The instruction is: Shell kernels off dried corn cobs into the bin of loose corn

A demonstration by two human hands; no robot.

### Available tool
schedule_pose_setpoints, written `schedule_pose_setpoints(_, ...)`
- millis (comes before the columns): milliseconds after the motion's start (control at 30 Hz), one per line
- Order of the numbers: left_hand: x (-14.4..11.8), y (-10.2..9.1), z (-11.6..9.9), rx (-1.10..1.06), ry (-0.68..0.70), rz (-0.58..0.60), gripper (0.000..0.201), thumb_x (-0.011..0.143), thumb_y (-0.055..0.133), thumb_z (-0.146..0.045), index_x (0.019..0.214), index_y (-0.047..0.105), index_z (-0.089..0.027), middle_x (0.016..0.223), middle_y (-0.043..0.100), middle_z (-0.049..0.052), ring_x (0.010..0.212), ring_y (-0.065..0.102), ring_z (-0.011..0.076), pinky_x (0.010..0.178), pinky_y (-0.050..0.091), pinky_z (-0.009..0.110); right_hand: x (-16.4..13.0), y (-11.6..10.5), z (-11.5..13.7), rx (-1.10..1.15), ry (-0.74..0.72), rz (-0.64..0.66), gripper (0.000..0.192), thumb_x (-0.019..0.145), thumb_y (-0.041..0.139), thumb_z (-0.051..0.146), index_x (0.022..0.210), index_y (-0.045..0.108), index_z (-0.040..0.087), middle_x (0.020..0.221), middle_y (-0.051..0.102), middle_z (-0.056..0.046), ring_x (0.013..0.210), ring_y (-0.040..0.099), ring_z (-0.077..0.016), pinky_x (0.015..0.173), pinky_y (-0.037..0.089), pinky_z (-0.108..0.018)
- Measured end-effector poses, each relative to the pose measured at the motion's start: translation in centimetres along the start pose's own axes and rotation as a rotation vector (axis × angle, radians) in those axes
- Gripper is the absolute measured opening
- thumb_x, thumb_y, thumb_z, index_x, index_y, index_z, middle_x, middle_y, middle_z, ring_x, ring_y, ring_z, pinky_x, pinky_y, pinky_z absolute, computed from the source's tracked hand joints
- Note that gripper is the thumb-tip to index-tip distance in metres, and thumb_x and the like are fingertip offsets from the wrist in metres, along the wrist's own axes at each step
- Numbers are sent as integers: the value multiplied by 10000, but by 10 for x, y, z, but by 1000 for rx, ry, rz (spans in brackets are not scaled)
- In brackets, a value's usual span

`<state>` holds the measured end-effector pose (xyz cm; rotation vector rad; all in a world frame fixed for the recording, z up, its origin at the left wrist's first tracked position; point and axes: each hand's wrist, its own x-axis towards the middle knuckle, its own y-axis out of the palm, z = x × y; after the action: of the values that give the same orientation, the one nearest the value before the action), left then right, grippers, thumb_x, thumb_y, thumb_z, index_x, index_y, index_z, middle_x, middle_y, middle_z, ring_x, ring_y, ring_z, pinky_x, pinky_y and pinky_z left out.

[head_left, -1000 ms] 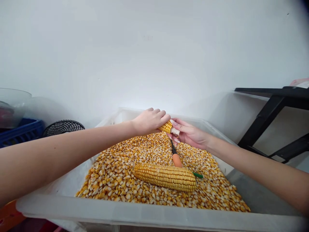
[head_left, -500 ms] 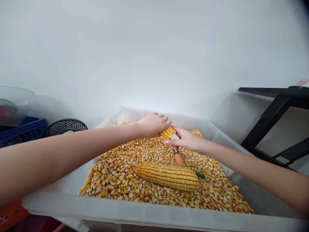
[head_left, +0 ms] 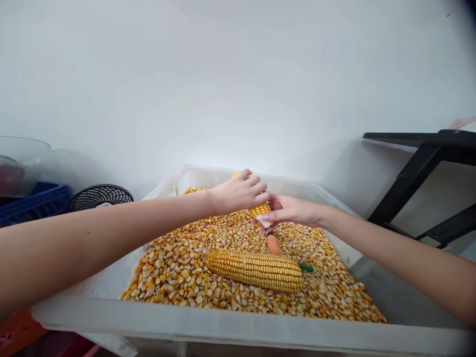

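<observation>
At frame centre, above the kernels [head_left: 186, 267] in the tub [head_left: 208, 327], the left hand [head_left: 238, 192] wraps its fingers around a cob [head_left: 260, 209] while the right hand [head_left: 293, 210] pinches the cob's lower end, with a second cob [head_left: 256, 270] lying below.

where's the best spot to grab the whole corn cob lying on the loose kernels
Grip the whole yellow corn cob around its thick middle, coming from above. It lies flat and crosswise on the loose kernels in the translucent plastic bin, its top fully exposed. Its right end sits close against the orange-handled tool, so keep left of it. Both the left hand and right hand are on another cob.
</observation>
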<state>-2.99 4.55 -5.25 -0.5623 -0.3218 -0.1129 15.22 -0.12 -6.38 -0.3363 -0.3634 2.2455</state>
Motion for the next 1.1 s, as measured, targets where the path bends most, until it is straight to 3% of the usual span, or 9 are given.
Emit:
schedule_pose_setpoints(133, -1, 2, -2, 9, 0, 29, 181, 843, 380, -133, 982, 486, -178, 896, 553, 67, 822, 457, 194, 708, 272, 344, 6, 5, -6, -110, -32, -85, 567, 687, 648, 320, 1156, 364, 176, 903, 533, -52, 779, 585, -161, 692, 512, -325)
schedule_pose_setpoints(233, -1, 4, -2, -14, -18, 114, 180, 816, 426, -134, 979, 495, -158, 897, 560, 76, 812, 464, 198, 622, 273, 323, 10, 11, -12, -203, -34, -178, 577, 664, 653, 376, 1125, 370, 175, 959, 510, -74, 760, 575, -166, 642, 506, -322)
schedule_pose_setpoints(367, 0, 2, -4, -44, -15, 207, 145, 835, 402, -135, 901, 529, -160, 849, 578, 76, 816, 471, 197, 585, 267, 314, 12, 15, -15, -431, 19, -318, 586, 622, 655, 468, 1038, 402, 144, 844, 508, -59, 701, 557, -172, 557, 460, -307)
schedule_pose_setpoints(733, 0, 5, -5, -6, -29, 194, 172, 812, 413, -111, 938, 521, -157, 848, 576, 81, 772, 483, 205, 569, 266, 323, 12, 20, -13, -692, 44, -462, 547, 637, 606, 518, 1004, 436, 150, 808, 534, -46, 677, 501, -166, 570, 402, -306)
schedule_pose_setpoints(867, 0, 4, -6, -44, -45, 226, 168, 830, 402, -123, 936, 527, -159, 847, 580, 83, 778, 483, 198, 568, 264, 316, 11, 22, -12, -685, 58, -463, 529, 642, 622, 476, 1004, 427, 143, 816, 532, -49, 697, 517, -170, 592, 424, -313)
schedule_pose_setpoints(1033, -1, 6, -7, -66, -28, 212, 151, 830, 416, -134, 928, 526, -170, 859, 579, 71, 797, 478, 185, 594, 268, 311, 10, 18, -10, -353, 48, -252, 535, 666, 613, 469, 1028, 376, 155, 894, 493, -53, 672, 556, -133, 577, 489, -300)
schedule_pose_setpoints(1100, -2, 8, -6, -60, -21, 201, 138, 824, 432, -140, 921, 523, -177, 860, 577, 65, 802, 476, 181, 605, 268, 309, 9, 17, -10, -277, 39, -231, 487, 679, 614, 430, 1009, 379, 160, 894, 479, -44, 652, 555, -114, 583, 502, -295)
